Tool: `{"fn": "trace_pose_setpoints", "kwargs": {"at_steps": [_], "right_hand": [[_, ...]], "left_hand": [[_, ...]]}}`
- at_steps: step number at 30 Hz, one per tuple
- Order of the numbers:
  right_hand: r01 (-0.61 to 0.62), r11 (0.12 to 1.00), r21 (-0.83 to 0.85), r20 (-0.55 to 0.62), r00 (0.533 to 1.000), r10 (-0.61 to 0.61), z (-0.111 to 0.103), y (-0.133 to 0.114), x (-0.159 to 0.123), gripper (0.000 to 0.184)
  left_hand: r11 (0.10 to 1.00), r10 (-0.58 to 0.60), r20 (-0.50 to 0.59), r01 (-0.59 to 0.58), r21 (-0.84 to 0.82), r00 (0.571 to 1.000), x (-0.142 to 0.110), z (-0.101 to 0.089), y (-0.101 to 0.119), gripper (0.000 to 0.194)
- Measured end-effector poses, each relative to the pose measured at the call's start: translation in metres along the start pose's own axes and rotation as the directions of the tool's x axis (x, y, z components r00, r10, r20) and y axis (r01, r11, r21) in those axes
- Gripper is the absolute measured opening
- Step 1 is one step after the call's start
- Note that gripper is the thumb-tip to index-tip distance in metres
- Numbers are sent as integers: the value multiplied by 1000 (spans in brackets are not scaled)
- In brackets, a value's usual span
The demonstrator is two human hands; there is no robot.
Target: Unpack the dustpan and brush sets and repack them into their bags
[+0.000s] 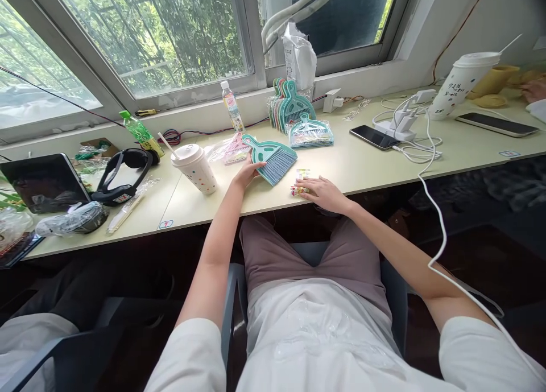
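My left hand (247, 173) grips the near left side of a teal mini dustpan (261, 152), its fingers wrapped round the edge. A brush with grey-blue bristles (279, 165) is nested in the pan, and the set is tilted just above the table. To the right, my right hand (327, 195) lies palm down near the table edge. Its outstretched fingers rest over a small colourful packet (298, 191), partly hidden beneath them. A second small yellowish packet (302, 173) lies just beyond the fingertips.
A wrapped pink set (236, 151) and a wrapped teal set (311, 135) lie behind; several more sets (294, 104) stand by the window. A lidded cup (194, 167) is left of my left hand. Rightward are a phone (373, 136) and a power strip with cables (398, 126).
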State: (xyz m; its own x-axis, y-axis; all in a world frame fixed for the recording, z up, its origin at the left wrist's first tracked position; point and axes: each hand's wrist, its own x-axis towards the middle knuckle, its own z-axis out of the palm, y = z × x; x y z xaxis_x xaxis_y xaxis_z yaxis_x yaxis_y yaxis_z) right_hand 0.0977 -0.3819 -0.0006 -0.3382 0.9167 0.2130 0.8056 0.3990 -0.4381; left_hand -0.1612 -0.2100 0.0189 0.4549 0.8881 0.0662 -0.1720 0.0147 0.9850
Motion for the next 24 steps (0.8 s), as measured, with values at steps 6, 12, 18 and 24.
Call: {"fn": "trace_pose_setpoints", "kwargs": {"at_steps": [6,12,18,24], "right_hand": [[-40,882,470,219,973,-73,-27,-16,1,59],[69,640,766,-181,977,111,-88,4,35,56],[147,813,564,-744,517,423,-104,14,108,57],[-21,980,199,-351,932,91,-1,-27,149,56]], "left_hand": [[999,36,-49,-34,31,998,-3,3,2,118],[997,67,-141,-69,-14,988,-5,5,6,113],[992,36,-224,-62,-110,974,-3,4,7,112],[989,75,-249,-104,-104,966,2,3,6,94]]}}
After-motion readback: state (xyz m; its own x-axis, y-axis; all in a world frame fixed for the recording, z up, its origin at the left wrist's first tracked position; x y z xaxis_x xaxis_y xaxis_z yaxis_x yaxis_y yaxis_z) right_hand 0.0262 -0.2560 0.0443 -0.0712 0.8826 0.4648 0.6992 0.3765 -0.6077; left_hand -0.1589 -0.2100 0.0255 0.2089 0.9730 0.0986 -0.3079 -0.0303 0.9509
